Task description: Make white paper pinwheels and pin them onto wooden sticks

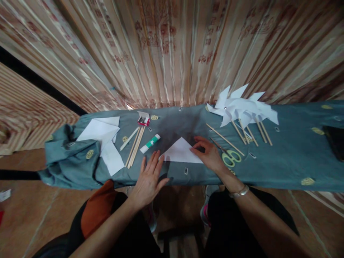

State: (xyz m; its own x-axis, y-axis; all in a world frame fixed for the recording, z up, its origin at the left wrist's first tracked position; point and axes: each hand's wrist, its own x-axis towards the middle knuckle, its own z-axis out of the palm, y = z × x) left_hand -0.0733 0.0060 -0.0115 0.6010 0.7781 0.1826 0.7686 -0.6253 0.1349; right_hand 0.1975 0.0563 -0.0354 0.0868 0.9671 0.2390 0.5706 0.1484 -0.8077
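A white sheet of paper folded into a triangle (180, 152) lies on the cloth in front of me, its point facing away. My left hand (148, 180) is spread out flat, with its fingertips at the triangle's left corner. At the right side, my right hand (209, 152) pinches the paper's edge between thumb and curled fingers. A green and white glue stick (149, 143) lies just beyond my left fingers. Scissors with light green handles (230, 158) rest beside my right hand, and one wooden stick (225, 139) lies beyond them.
White paper pinwheels (243, 107) on sticks lie at the back right. On the left are paper sheets (103, 130), several wooden sticks (135, 147), a whitish rod (129, 138) and an open small box (143, 119) of metal bits. A dark flat object (334, 141) sits far right. A curtain (172, 53) hangs behind.
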